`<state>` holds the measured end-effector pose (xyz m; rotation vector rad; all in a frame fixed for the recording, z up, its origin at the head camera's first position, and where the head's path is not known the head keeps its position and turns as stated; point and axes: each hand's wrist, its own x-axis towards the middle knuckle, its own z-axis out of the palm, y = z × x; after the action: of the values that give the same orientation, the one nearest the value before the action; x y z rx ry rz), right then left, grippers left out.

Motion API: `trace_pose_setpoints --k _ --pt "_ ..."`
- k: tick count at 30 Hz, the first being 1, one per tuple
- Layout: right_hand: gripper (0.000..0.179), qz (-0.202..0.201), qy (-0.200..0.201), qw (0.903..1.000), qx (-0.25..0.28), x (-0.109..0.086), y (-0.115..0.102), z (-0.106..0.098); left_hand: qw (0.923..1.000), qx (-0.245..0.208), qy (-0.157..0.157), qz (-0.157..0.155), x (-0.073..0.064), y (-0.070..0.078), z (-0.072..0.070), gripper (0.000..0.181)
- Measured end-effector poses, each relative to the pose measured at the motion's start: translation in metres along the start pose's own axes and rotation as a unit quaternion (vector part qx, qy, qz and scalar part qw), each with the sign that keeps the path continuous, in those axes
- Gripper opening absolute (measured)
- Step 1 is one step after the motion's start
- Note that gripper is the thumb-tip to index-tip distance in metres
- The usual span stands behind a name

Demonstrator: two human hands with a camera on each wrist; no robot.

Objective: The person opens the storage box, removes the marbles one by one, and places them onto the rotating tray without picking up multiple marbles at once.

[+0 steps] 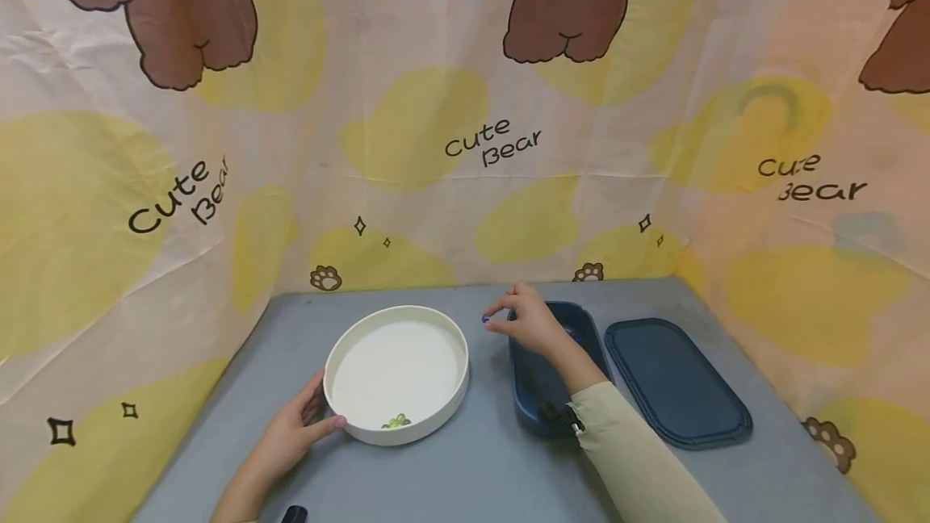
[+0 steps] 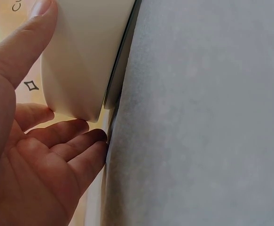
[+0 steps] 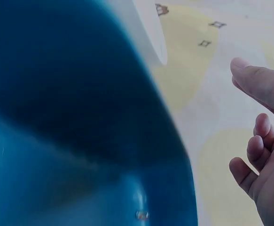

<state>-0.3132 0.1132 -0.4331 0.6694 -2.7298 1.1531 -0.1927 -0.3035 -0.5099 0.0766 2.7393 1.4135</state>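
Observation:
In the head view a round white tray [image 1: 395,345] with a low wall holds a small cluster of green bead-like pieces [image 1: 396,421] near its front edge. My left hand [image 1: 292,430] touches the outside of its left wall with thumb and fingertips; the left wrist view shows the fingers [image 2: 82,141] lightly bent against the white wall. Between thumb and index finger, my right hand [image 1: 534,321] pinches a small blue bead [image 1: 485,320], above the gap between tray and dark blue box [image 1: 517,382]. That bead is not visible in the right wrist view.
A dark blue lid [image 1: 679,382] lies on the grey table [image 1: 494,474], right of the box. One tiny shiny piece [image 3: 142,215] shows inside the box. A black object [image 1: 294,514] sits at the front edge. Printed cloth [image 1: 407,135] hangs behind and at both sides.

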Motion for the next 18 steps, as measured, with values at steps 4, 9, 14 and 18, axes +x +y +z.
trace_pose_setpoints --k 4,9,14,18 --pt "0.015 -0.017 -0.002 0.9998 -0.004 0.003 -0.010 0.008 1.0000 0.002 -0.002 0.000 0.000 -0.001 0.001 0.110" --pt "0.015 -0.051 -0.007 0.9986 -0.009 0.010 -0.023 0.016 1.0000 0.002 -0.004 -0.007 0.000 -0.003 0.000 0.112" --pt "0.016 -0.062 -0.024 0.9978 -0.004 0.019 -0.037 0.025 1.0000 0.008 -0.001 0.005 0.001 -0.005 -0.003 0.111" --pt "0.015 -0.062 -0.037 0.9974 -0.002 0.025 -0.048 0.034 0.9999 0.006 -0.004 0.015 0.001 -0.005 -0.002 0.110"
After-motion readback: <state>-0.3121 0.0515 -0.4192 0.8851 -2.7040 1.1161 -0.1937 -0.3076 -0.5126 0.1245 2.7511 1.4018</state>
